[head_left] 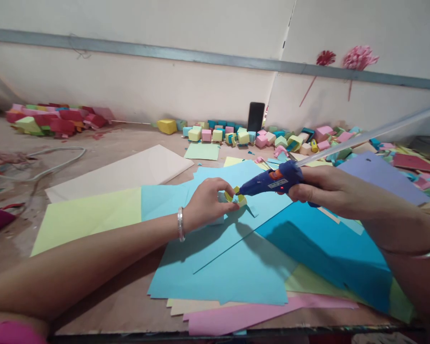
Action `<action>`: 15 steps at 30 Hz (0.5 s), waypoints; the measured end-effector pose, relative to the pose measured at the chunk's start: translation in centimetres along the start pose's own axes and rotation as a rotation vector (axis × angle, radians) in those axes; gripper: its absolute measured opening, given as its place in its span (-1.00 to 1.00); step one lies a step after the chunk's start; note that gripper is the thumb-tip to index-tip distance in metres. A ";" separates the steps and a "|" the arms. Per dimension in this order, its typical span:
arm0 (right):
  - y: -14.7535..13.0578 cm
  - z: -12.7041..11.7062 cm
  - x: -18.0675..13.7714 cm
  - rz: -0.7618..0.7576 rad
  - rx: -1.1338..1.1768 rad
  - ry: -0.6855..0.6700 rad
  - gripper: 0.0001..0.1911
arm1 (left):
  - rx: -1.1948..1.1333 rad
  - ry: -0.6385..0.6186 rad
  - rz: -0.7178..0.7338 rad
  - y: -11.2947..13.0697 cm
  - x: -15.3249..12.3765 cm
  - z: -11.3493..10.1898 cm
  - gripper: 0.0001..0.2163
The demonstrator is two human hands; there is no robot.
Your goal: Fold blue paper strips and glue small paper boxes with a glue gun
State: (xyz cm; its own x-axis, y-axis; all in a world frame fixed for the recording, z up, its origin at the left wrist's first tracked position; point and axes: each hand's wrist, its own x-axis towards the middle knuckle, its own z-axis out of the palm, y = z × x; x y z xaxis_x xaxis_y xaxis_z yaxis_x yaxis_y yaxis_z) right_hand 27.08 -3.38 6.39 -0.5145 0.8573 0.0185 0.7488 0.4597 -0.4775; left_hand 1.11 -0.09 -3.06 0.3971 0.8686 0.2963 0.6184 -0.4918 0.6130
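Observation:
My left hand (208, 199) pinches a small folded paper piece (234, 196), yellow and light blue, just above the blue sheets. My right hand (324, 190) grips a blue glue gun (270, 180) with an orange label. The gun's nozzle touches the paper piece from the right. A long clear glue stick (372, 134) juts out of the gun's back toward the upper right. Both wrists wear a silver bangle.
Large paper sheets (236, 267) in blue, green, cream, pink and purple cover the wooden table (103, 306). Several small paper cubes (236, 136) line the far wall around a black phone (255, 116). Red and pink boxes (57, 119) pile up far left. A white cable (53, 162) lies at left.

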 end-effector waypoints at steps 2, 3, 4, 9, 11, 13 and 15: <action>-0.2 0.1 0.1 -0.003 0.003 -0.009 -0.64 | -0.006 -0.001 0.006 0.0 0.0 0.0 -0.87; -0.3 0.2 0.2 -0.006 0.004 -0.015 -0.65 | -0.010 -0.001 0.010 0.0 0.0 0.0 -0.87; -0.4 0.2 0.2 -0.009 0.003 -0.018 -0.65 | -0.014 0.000 0.014 0.0 0.0 -0.1 -0.87; -0.7 0.4 0.3 -0.010 -0.026 -0.007 -0.64 | -0.012 -0.008 0.014 0.4 0.0 -0.1 -0.86; -0.6 0.4 0.3 -0.021 -0.037 -0.011 -0.63 | -0.015 -0.012 0.019 0.4 -0.1 -0.1 -0.86; -0.5 0.4 0.3 -0.029 -0.041 -0.022 -0.62 | -0.020 -0.017 0.028 0.4 -0.1 -0.1 -0.86; -0.4 0.4 0.3 -0.021 -0.040 -0.027 -0.62 | -0.020 -0.012 0.033 0.3 -0.1 0.0 -0.86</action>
State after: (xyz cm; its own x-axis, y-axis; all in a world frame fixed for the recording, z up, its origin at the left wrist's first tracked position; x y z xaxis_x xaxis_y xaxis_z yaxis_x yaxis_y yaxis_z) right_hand 26.46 -3.42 6.24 -0.5409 0.8411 0.0039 0.7535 0.4866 -0.4421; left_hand 1.21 -0.33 -2.88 0.4252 0.8512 0.3078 0.5909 -0.5186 0.6179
